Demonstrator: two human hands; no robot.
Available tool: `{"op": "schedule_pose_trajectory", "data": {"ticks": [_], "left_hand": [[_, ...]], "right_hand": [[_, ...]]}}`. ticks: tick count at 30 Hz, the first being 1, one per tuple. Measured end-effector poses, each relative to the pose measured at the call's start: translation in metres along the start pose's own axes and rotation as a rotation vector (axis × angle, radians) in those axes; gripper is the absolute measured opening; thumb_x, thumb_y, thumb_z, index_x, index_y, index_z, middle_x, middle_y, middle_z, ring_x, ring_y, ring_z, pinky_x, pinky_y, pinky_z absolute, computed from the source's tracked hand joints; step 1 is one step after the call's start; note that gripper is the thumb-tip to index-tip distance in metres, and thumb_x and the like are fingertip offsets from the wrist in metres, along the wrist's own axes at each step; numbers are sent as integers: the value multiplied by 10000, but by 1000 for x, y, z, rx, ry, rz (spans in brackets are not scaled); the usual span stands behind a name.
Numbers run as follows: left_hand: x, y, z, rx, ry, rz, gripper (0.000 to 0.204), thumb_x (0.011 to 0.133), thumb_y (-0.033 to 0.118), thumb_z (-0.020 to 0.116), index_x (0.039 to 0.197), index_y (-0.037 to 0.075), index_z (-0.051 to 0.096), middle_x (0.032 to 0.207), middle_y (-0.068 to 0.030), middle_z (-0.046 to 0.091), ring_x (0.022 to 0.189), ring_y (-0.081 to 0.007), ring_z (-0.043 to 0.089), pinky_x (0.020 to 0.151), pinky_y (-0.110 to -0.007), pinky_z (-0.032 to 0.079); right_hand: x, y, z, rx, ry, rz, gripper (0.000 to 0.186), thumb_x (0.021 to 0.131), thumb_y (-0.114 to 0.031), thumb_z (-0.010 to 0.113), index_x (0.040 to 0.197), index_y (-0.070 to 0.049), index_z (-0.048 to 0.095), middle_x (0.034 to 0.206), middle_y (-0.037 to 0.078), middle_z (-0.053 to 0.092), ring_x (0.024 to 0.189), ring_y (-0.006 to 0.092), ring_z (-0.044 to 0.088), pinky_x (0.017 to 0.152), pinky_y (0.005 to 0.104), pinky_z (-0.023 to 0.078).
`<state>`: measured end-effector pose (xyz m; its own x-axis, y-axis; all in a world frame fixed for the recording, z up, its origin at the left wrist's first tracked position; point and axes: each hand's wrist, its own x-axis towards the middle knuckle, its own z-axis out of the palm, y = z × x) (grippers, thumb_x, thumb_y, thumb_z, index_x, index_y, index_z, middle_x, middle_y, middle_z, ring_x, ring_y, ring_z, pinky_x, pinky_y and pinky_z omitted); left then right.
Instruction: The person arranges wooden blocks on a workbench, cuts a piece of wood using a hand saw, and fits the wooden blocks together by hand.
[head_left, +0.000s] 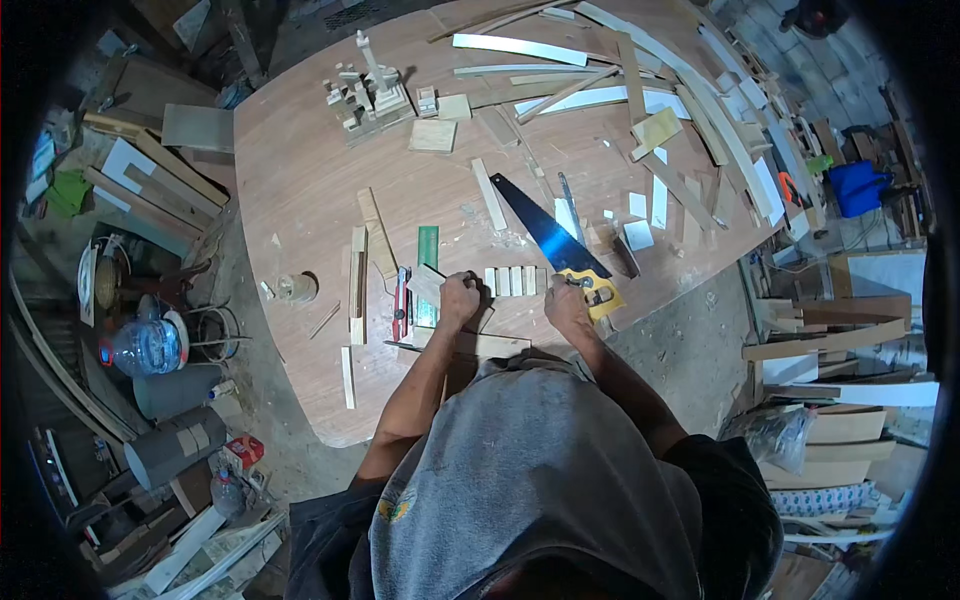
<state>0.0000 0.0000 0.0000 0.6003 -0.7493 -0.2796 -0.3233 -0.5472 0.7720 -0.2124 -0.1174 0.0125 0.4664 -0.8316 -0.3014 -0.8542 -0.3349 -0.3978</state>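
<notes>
Both my left hand (460,299) and right hand (567,305) curl beside slatted wood (515,281) toward my edge of the counter (300,185); grip unclear, even steadying should help.

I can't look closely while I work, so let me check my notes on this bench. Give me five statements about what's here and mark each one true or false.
1. A row of small wood blocks lies between the left hand and the right hand. True.
2. The saw is green-handled. False: its handle is yellow.
3. The wooden model stands at the table's near right corner. False: it stands toward the far left.
4. The big blue water bottle is off the table, to the left. True.
5. The green strip lies right of the right hand. False: it lies just left of the left hand.
</notes>
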Motion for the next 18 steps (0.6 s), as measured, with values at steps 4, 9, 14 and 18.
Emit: {"op": "schedule_pose_trajectory", "data": {"ticks": [4, 9, 14, 18], "left_hand": [[4, 7, 10, -24, -59, -57, 278, 854, 116, 541, 982, -38, 733, 938, -235, 730, 899, -331, 720, 812, -397, 550], [10, -9, 18, -148, -185, -162, 267, 830, 31, 499, 939, -62, 724, 839, -167, 719, 742, -222, 682, 740, -338, 552], [18, -24, 29, -599, -326, -237, 377, 830, -94, 386, 1004, -59, 719, 871, -104, 702, 714, -160, 655, 646, -277, 544], [12, -19, 15, -668, -286, -289, 368, 845, -82, 400, 1040, -62, 712, 877, -106, 705, 725, -173, 669, 654, -290, 558]], "right_hand": [[14, 15, 27, 95, 48, 12, 231, 863, -116, 600, 1077, -30, 602, 1014, 268, 676, 960, 445, 658, 823, 508, 521], [19, 14, 31, 166, 65, 48, 243, 857, -95, 589, 1089, -37, 630, 1058, 258, 670, 985, 445, 648, 836, 504, 519], [35, 36, 30, 200, 128, -55, 265, 846, -82, 593, 1092, -50, 687, 1031, 221, 697, 991, 406, 662, 847, 456, 534], [38, 23, 23, 248, 181, -186, 275, 851, -73, 598, 1103, -37, 704, 1038, 202, 714, 966, 356, 692, 842, 403, 546]]}}
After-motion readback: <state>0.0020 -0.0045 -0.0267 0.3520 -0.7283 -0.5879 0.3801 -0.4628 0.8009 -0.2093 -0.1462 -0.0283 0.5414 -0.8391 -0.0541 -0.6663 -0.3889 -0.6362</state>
